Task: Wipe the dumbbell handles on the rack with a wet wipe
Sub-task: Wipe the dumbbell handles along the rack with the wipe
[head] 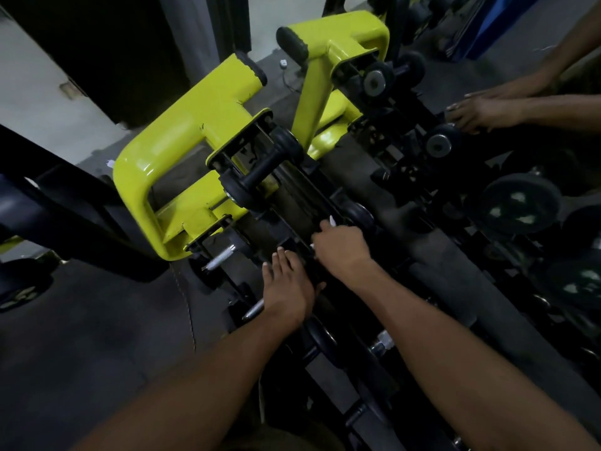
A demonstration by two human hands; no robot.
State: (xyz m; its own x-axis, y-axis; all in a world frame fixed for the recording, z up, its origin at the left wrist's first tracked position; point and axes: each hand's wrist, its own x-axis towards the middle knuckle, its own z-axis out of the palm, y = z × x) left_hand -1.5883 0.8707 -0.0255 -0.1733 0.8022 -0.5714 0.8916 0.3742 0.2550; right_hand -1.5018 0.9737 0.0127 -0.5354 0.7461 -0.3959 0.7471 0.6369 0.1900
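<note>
A black dumbbell rack with a yellow-green frame (182, 131) runs diagonally through the view. My right hand (341, 247) is curled over the dark handle of a small black dumbbell (359, 214) on the top tier. No wet wipe shows; whatever lies under the palm is hidden. My left hand (286, 284) rests just beside it with straight fingers, flat on a dark part of the rack. Another small black dumbbell (260, 167) lies further up the same tier, next to the yellow frame.
Chrome handles (221, 258) of lower-tier dumbbells stick out at the left, another chrome handle (255, 309) below my left hand. A mirror on the right reflects my hands (481, 112) and larger round dumbbell heads (517, 203). Dark rubber floor (97, 336) lies at the left.
</note>
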